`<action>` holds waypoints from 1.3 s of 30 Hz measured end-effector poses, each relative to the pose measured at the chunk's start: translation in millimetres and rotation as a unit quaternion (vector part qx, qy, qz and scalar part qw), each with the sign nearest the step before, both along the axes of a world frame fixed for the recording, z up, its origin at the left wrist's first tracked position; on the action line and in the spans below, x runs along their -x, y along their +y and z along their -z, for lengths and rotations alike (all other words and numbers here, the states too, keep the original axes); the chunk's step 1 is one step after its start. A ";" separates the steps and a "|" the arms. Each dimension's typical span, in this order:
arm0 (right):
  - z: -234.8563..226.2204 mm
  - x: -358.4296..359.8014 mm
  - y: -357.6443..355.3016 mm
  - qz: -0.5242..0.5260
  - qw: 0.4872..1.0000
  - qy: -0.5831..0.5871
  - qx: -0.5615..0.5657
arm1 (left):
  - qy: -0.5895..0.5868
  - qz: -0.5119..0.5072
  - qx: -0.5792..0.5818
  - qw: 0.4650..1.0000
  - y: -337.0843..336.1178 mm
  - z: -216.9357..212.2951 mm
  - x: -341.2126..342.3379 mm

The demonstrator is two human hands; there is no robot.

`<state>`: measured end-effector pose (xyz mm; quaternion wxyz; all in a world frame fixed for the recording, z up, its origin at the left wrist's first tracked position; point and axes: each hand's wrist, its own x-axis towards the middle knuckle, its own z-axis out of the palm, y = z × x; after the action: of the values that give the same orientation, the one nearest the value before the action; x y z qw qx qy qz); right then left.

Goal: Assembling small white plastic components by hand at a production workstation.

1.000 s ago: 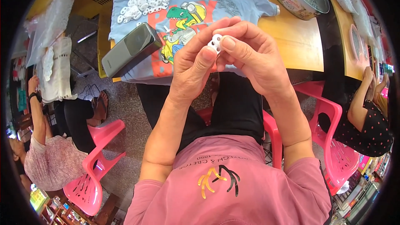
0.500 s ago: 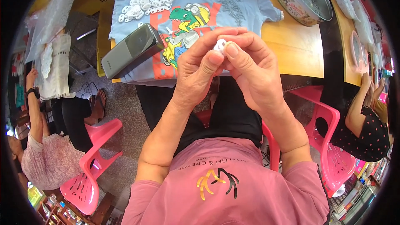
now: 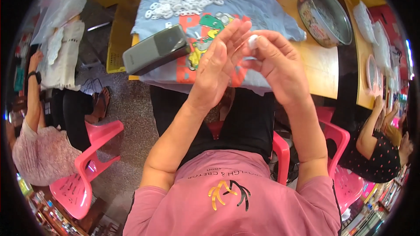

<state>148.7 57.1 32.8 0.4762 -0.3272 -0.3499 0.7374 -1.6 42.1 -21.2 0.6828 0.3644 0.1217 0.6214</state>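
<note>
Between the thumb and fingers of my right hand point(image 3: 282, 63) is a small white plastic piece point(image 3: 252, 41), partly covered by the fingertips. Beside it my left hand point(image 3: 211, 72) is open, its fingers stretched out and holding nothing. Both hands are raised over the near edge of a blue T-shirt point(image 3: 262, 11) with a dinosaur print, spread over the table. A heap of similar white plastic pieces point(image 3: 188, 0), with holes in them, lies on the shirt's far left part. A grey box-shaped device point(image 3: 155, 49) rests at the shirt's left edge.
On the wooden table point(image 3: 321, 67) a round printed tin point(image 3: 308, 24) stands at the back right. Pink plastic chairs point(image 3: 83, 166) stand to either side. A person point(image 3: 48, 148) sits at the left, and another point(image 3: 372, 148) at the right.
My hands have come apart; the left has opened, while the right keeps the white piece. The whole view has shifted slightly, with the table things now further right.
</note>
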 end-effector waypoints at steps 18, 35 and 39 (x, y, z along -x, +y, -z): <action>-98.3 174.1 117.3 -0.055 0.982 -0.048 -0.174 | -0.125 -0.016 0.140 0.982 2.4 7.9 -4.0; -1.9 23.7 134.8 -0.081 0.742 -0.551 -0.373 | -0.077 -0.010 0.119 0.990 4.6 8.5 -1.4; 1.5 43.4 123.6 -0.126 0.750 -0.513 -0.398 | -0.072 -0.010 0.124 0.990 3.8 8.4 -1.9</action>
<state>105.3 180.8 31.3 0.2152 -0.3895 -0.8416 0.3060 0.3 45.9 -29.7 0.7234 0.2298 0.1522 0.6330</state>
